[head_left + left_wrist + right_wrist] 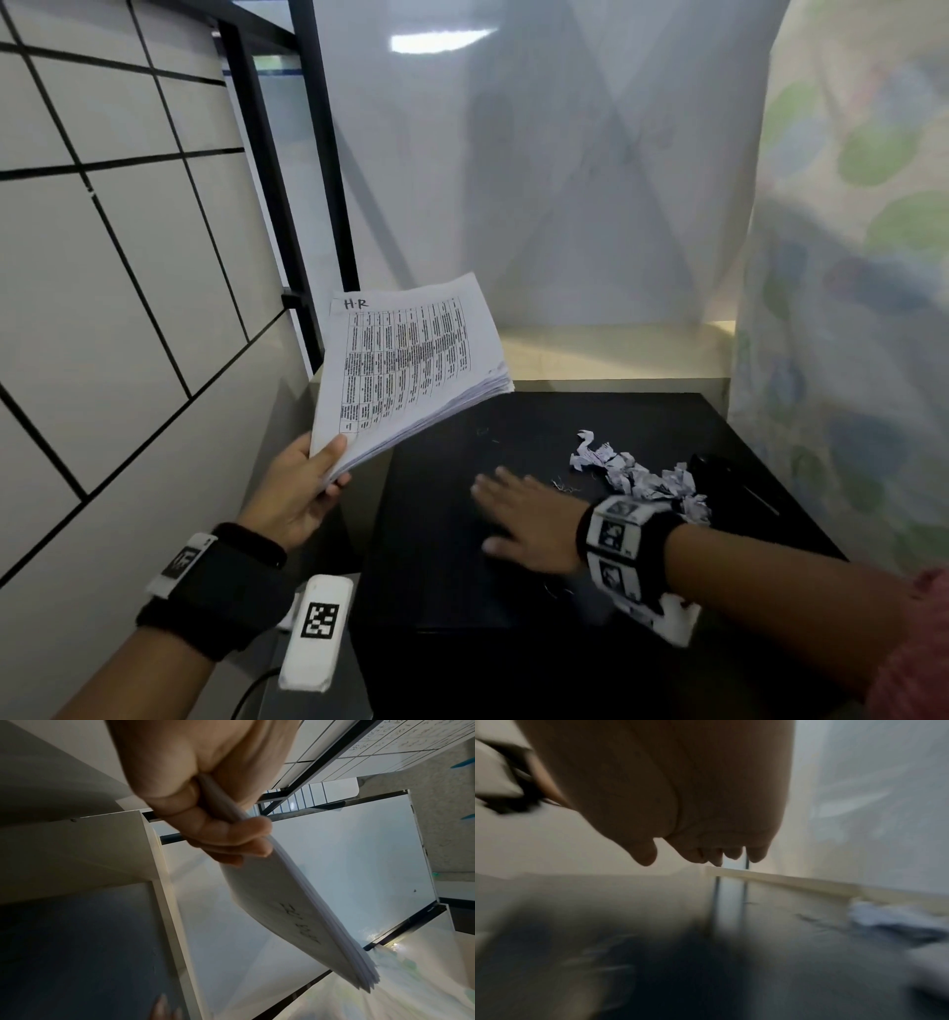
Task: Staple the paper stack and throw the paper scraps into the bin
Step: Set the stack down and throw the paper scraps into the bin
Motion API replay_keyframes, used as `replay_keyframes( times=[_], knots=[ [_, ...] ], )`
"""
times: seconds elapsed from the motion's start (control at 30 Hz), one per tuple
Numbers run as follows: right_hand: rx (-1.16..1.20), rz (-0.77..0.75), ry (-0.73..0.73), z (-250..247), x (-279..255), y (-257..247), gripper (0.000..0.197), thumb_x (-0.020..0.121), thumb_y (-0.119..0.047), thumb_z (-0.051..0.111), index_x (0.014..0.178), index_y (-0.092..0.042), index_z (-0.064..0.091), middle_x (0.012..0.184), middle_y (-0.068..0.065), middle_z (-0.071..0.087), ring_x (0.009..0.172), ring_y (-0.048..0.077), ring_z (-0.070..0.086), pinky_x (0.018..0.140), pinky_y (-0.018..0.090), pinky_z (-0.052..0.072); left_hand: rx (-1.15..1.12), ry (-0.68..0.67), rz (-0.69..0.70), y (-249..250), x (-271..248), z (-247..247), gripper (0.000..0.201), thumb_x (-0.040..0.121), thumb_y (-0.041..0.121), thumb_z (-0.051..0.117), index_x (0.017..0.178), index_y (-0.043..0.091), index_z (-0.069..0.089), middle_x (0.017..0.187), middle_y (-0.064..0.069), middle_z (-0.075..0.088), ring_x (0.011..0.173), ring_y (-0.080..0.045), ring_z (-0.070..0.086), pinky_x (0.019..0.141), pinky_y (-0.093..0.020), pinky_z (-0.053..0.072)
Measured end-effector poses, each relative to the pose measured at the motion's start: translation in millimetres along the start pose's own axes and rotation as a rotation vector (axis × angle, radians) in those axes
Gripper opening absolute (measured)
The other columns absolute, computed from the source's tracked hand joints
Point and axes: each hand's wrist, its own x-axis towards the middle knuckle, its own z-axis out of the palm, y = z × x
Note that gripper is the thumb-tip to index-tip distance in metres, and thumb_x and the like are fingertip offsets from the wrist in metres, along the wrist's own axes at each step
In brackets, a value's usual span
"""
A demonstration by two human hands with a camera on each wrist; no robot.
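Note:
My left hand (328,462) pinches the near corner of a thick printed paper stack (405,360) marked "H·R", holding it tilted in the air above the table's left edge. The left wrist view shows thumb and fingers (231,833) clamped on the stack (295,914). My right hand (518,519) hovers flat over the black table (447,580), fingers spread and blurred, holding nothing. The right wrist view is blurred, with the fingers (713,854) extended over the table. Crumpled paper scraps (642,475) lie right of that hand. A dark object, perhaps the stapler (729,485), sits beyond the scraps.
A tiled wall (102,257) and black frame (308,180) stand on the left. A white sheet (565,180) hangs behind the table, a patterned cloth (862,308) on the right. A white tagged device (318,632) lies beside the table's left front. No bin is visible.

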Motion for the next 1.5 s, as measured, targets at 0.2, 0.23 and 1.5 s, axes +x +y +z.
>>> replay_keyframes(
  times=[0.2, 0.23, 1.5],
  knots=[
    [0.063, -0.186, -0.088, 46.7, -48.7, -21.1, 0.088, 0.083, -0.071, 0.019, 0.149, -0.023, -0.013, 0.158, 0.0, -0.021, 0.143, 0.014, -0.022, 0.116, 0.033, -0.01, 0.012, -0.007, 0.003, 1.7, -6.0, 0.0, 0.035, 0.097, 0.016, 0.046, 0.13, 0.005, 0.047, 0.084, -0.001, 0.053, 0.029, -0.001, 0.047, 0.026, -0.006, 0.033],
    [0.066, -0.169, -0.075, 49.1, -52.5, -13.5, 0.091, 0.077, -0.075, 0.014, 0.148, -0.026, -0.013, 0.158, 0.0, -0.021, 0.143, 0.014, -0.023, 0.116, 0.032, -0.011, 0.017, -0.01, -0.001, 1.1, -6.7, 0.6, 0.034, 0.097, 0.016, 0.046, 0.13, 0.005, 0.047, 0.084, -0.001, 0.053, 0.029, -0.001, 0.047, 0.026, -0.006, 0.033],
    [0.159, 0.062, -0.109, 45.7, -91.9, 33.3, 0.125, 0.049, -0.09, 0.0, 0.15, -0.017, -0.008, 0.159, 0.0, -0.015, 0.147, 0.013, -0.013, 0.118, 0.031, -0.005, 0.017, -0.051, -0.145, -54.3, -50.2, -23.9, 0.029, 0.096, 0.013, 0.048, 0.122, 0.0, 0.052, 0.079, -0.006, 0.047, 0.03, -0.002, 0.039, 0.028, -0.004, 0.03]
  ],
)
